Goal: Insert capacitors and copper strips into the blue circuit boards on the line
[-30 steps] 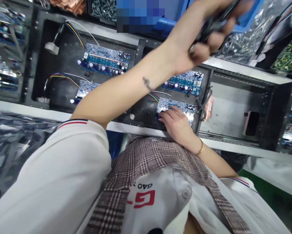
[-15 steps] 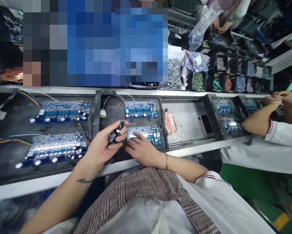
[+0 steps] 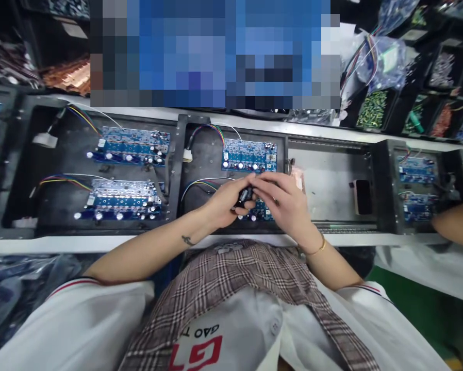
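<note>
My left hand (image 3: pixel 228 202) is curled around several black cylindrical capacitors (image 3: pixel 244 196), which show between its fingers. My right hand (image 3: pixel 287 198) meets it, thumb and fingertips pinched together at the tip of my left thumb; whatever they pinch is hidden. Below both hands lies a blue circuit board (image 3: pixel 260 210), mostly covered by them. Just behind it is another blue circuit board (image 3: pixel 249 154) with white-topped capacitors along its front edge. Both boards lie in a black tray (image 3: pixel 202 172), with coloured wires and a white connector (image 3: pixel 187 155) at its left.
To the left, a second black tray (image 3: pixel 67 165) carries two more boards. A phone (image 3: pixel 362 197) and a pinkish packet (image 3: pixel 298 178) lie on the pale line surface at right. Part bins (image 3: pixel 374 111) stand behind. A co-worker's arm (image 3: pixel 458 224) reaches in at far right.
My right hand has lifted off the near board and come up to my left hand, its fingertips now pinched there. The view has shifted left, so the trays appear further right.
</note>
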Demonstrator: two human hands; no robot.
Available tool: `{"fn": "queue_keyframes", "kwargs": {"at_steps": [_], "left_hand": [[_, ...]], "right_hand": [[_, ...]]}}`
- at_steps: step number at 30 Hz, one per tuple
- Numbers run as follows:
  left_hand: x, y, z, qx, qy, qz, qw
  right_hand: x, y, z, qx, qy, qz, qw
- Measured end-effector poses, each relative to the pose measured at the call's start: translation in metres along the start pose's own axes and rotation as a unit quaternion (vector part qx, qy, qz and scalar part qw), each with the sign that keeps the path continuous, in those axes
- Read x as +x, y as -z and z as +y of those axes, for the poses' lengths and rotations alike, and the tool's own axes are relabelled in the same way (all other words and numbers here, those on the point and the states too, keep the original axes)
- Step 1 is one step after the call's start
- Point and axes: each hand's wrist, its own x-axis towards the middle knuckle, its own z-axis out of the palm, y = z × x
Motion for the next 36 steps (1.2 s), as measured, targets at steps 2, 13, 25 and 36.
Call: {"fn": "queue_keyframes", "kwargs": {"at_steps": [2,13,25,36], "left_hand": [[0.007,-0.006,0.002,0.006,0.023,0.012,1.000],[0.025,-0.023,0.008,-0.033,0.081,-0.002,0.996],[0.031,-0.030,0.006,-0.065,0.042,0.048,0.996],[0.039,-0.018,0.002,-0.073,0.066,0.080,0.992]], "right_hand": [[0.001,0.003,0.010,-0.020,-0.001,-0.008,1.000],[0.040,-0.002,0.112,-0.139,-0.122,-0.092,0.978],[0.043,-0.009,0.114,-0.117,-0.106,-0.097,0.983],[0.041,-0.011,0.110,-0.192,-0.013,-0.101,0.976]]}}
